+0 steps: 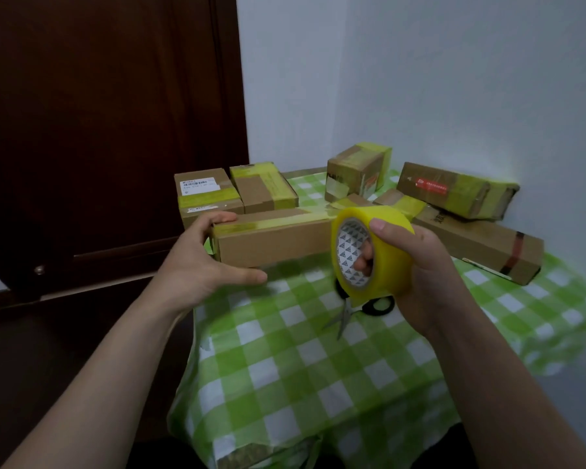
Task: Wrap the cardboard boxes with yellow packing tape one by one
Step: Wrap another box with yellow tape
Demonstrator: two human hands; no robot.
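Partway: grips the long box [274, 243] at its end with the left hand [197, 262], holds the tape roll [349, 242] in the right hand [420, 265], fingers through the core, against the box's other end. Leaves this wrap seemingly unfinished, sides bare; finds several taped boxes [264, 187] beyond both grips.

Dim, flat indoor light, soft blur throughout, wide-angle bowing at edges, faint shadows on the tablecloth [318, 360].

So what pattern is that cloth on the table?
The cloth has green and white checks, seen in the head view.
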